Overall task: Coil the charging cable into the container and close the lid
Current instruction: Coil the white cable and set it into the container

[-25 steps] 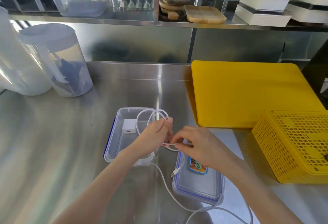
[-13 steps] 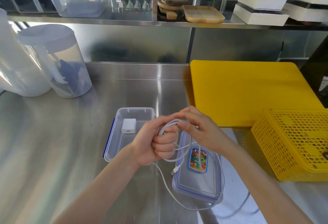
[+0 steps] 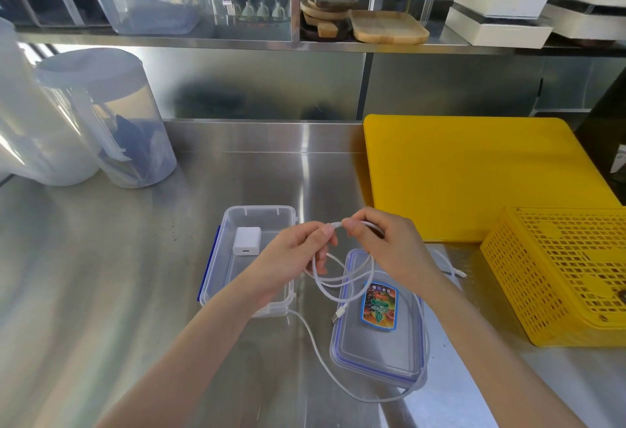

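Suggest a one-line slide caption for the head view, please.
Both hands, left hand and right hand, loop the white cable above the open container and its lid.

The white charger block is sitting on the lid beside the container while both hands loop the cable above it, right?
Not quite. The head view shows the white charger block lying inside the open container, not on the lid, which lies beside the container bearing a colourful sticker. The rest holds: the left hand and right hand pinch the cable into loops.
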